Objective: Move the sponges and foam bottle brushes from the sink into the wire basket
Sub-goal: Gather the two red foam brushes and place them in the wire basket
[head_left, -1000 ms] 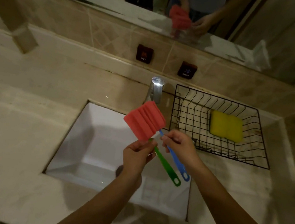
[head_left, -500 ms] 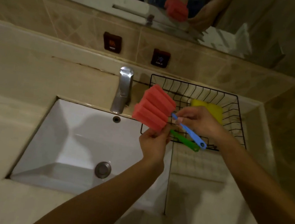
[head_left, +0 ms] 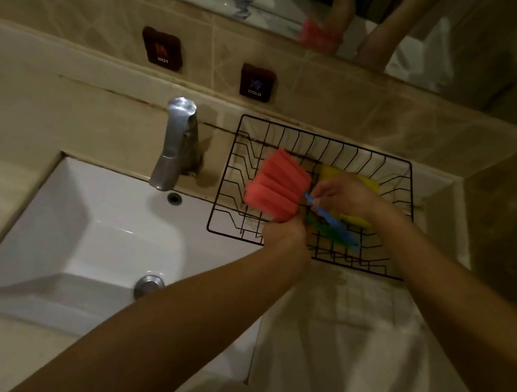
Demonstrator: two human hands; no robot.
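Two foam bottle brushes with red foam heads (head_left: pixel 276 186) are held together over the black wire basket (head_left: pixel 379 154). One has a blue handle (head_left: pixel 333 221), the other a green handle (head_left: pixel 322 228). My left hand (head_left: pixel 285 233) grips them just under the foam heads. My right hand (head_left: pixel 347 195) pinches the blue handle close to the foam. A yellow sponge (head_left: pixel 368 184) lies in the basket, partly hidden behind my right hand. The white sink (head_left: pixel 85 238) holds no sponge or brush that I can see.
A steel faucet (head_left: pixel 174 144) stands between the sink and the basket. Hot and cold buttons (head_left: pixel 161 47) sit on the tiled wall behind. A mirror runs along the top. The stone counter (head_left: pixel 346 341) extends in front of the basket.
Both hands have carried the brushes rightward from above the sink to over the basket. The handles now point down into the basket.
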